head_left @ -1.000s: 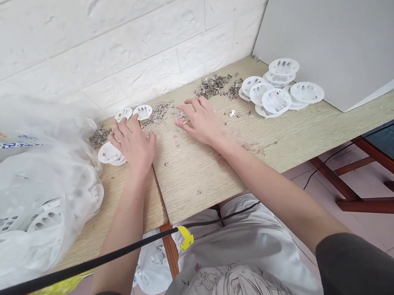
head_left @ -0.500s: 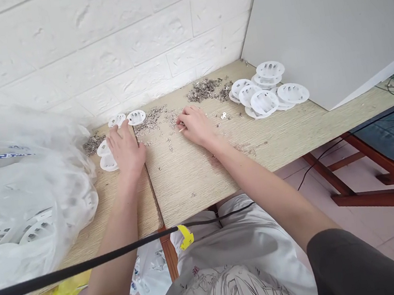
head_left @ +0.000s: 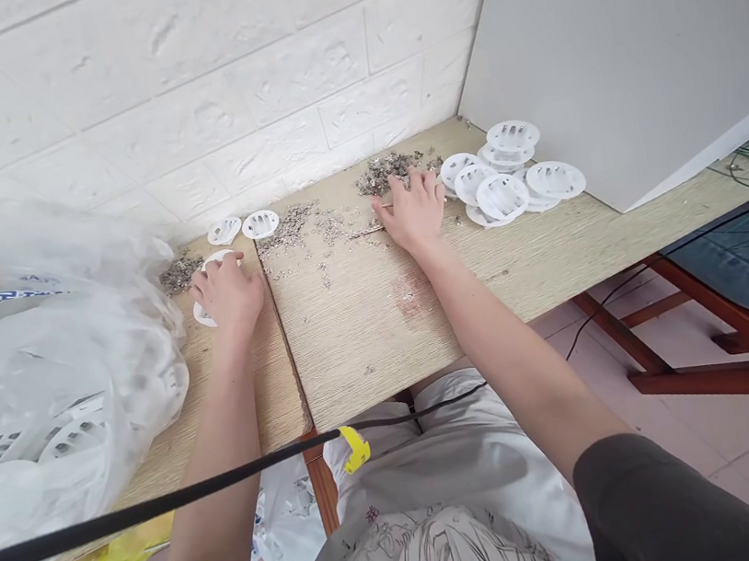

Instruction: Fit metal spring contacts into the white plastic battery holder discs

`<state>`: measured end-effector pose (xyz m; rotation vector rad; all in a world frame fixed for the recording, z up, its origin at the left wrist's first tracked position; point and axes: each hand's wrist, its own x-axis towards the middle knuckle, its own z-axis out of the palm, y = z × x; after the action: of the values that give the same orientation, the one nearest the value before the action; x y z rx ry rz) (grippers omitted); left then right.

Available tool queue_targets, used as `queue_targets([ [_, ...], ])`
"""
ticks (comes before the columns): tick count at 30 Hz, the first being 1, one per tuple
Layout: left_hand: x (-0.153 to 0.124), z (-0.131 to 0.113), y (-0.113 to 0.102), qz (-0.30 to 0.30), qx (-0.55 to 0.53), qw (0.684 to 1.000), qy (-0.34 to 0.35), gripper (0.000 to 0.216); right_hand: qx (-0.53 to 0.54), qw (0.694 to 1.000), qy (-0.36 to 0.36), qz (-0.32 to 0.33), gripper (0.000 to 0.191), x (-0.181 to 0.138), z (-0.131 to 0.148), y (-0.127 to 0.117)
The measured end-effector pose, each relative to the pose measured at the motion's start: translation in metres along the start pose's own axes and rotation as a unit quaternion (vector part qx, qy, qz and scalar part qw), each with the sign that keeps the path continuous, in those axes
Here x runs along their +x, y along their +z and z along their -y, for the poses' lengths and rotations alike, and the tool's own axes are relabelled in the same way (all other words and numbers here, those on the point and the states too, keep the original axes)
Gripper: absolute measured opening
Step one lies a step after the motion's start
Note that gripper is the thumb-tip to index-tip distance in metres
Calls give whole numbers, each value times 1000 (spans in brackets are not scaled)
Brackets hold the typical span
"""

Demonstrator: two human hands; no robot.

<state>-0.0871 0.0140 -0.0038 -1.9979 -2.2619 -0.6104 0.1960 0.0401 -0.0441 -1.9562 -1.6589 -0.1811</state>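
My left hand (head_left: pixel 229 293) lies over white slotted plastic discs, its fingers spread and the thumb apart. The edge of one disc (head_left: pixel 204 315) shows below the fingers; another disc (head_left: pixel 222 257) sticks out above them. Over at the dark heap of small metal pieces (head_left: pixel 388 170), my right hand (head_left: pixel 415 212) reaches with its fingertips. A thin pale stick (head_left: pixel 386 205) shows beside the right thumb and seems held, though the grip is mostly hidden. Near that thumb, a thin dark rod (head_left: pixel 366 232) extends to the left over the tabletop.
Finer metal bits (head_left: pixel 295 225) lie scattered mid-table, with two discs (head_left: pixel 260 224) by the wall. A disc pile (head_left: pixel 502 195) stands before a grey panel (head_left: pixel 597 35). At left bulges a plastic bag (head_left: pixel 65 361) of discs. A black cable (head_left: pixel 234 473) crosses in front.
My right hand has moved right and away from me, from the scattered bits to the dark metal heap. My left hand has shifted slightly left and nearer, covering more of the discs.
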Motion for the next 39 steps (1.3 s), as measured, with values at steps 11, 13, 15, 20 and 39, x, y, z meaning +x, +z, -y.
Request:
queue_targets([
  [11, 5, 1, 1, -24, -25, 999, 2, 29, 43, 999, 13, 12, 29, 2, 3, -6],
  [13, 6, 1, 2, -49, -48, 997, 18, 29, 60, 998, -3, 7, 28, 2, 4, -6],
  [15, 7, 1, 3, -76, -66, 994, 43, 30, 74, 997, -24, 6, 28, 2, 5, -5],
  [20, 7, -5, 8, -138, -139, 967, 164, 37, 105, 993, -57, 15, 24, 3, 6, -1],
  [39, -2, -19, 23, -118, -207, 913, 330, 28, 99, 990, -92, 40, 31, 3, 11, 3],
])
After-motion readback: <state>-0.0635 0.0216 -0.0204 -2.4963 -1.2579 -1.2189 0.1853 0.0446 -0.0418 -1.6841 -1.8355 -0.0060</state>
